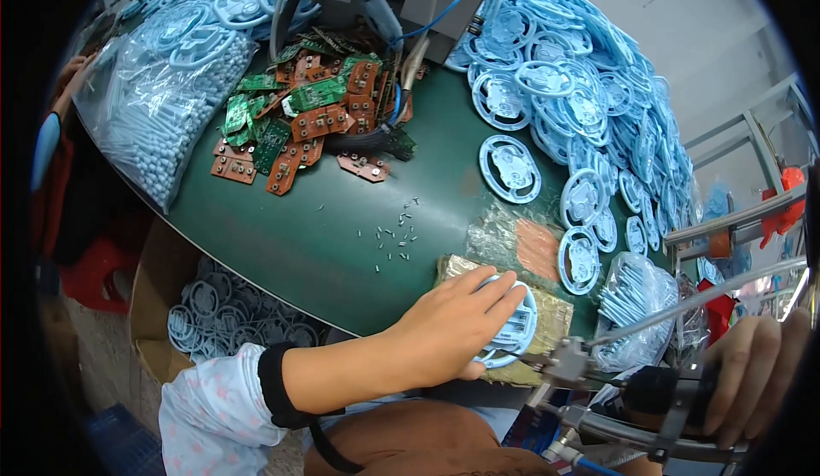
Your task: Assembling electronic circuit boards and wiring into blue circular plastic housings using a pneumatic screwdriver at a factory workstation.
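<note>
While the left hand (457,314), fingers slightly spread, covers the wheel (519,331) on the pad (555,315), apparently to steady it, the right hand (752,378) curls round the tool (656,391).

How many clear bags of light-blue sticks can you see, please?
2: one bag on the left, beside the circuit boards; another bag to the right of the light-blue piece under the left hand. More may be hidden.
</note>
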The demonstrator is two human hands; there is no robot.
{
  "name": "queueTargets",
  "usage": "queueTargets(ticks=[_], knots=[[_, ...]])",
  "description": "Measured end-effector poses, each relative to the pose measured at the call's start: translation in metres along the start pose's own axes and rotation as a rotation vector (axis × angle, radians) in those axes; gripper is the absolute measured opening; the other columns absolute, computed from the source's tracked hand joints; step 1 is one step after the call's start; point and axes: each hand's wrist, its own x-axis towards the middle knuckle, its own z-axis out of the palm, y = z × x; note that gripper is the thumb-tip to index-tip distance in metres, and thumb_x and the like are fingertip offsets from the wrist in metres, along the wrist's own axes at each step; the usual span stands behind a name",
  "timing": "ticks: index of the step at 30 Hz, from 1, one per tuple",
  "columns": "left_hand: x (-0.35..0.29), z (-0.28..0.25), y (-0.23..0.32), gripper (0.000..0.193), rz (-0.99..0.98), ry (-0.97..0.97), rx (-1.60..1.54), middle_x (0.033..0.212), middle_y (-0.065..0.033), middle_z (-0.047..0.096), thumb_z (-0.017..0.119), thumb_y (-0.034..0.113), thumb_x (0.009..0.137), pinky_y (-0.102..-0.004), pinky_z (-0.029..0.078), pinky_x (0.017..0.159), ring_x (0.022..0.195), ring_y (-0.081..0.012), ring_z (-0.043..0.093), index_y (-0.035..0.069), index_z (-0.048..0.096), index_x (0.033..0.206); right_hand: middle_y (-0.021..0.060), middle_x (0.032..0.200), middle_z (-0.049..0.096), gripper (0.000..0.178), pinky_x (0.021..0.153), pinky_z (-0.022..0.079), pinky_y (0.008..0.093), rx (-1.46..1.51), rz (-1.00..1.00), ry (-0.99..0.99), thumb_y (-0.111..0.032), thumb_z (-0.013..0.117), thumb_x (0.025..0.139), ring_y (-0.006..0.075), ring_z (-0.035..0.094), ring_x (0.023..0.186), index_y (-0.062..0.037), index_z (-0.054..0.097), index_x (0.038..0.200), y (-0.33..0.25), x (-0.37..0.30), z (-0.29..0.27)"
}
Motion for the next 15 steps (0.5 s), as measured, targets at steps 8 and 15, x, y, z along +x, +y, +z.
queueTargets(ticks=[8, 15], knots=[[0.004, -0.005, 0.003, 0.096, 0.002, 0.004, -0.009, 0.136, -0.0180, 0.047, 0.088, 0.016, 0.053, -0.0415, 0.040, 0.107, 0.129, -0.0363, 0.043, -0.003, 0.043, 0.136, 0.0079, 0.075, 0.061, 0.016, 0.061, 0.063, 0.0226, 0.013, 0.040, 0.037, 0.001, 0.065, 0.085, 0.0134, 0.067, 0.060, 0.0011, 0.054, 0.096, 0.024, -0.026, -0.031], [0.003, -0.008, 0.004, 0.095, -0.016, -0.048, 0.025, 0.139, -0.0192, 0.045, 0.088, 0.017, 0.055, -0.0422, 0.038, 0.109, 0.130, -0.0370, 0.042, -0.003, 0.043, 0.136, 0.0058, 0.072, 0.058, 0.036, 0.055, 0.060, 0.0233, -0.016, -0.091, 0.158, 0.000, 0.061, 0.089, 0.0128, 0.063, 0.056, -0.0015, 0.041, 0.119, 0.042, -0.005, -0.003]])
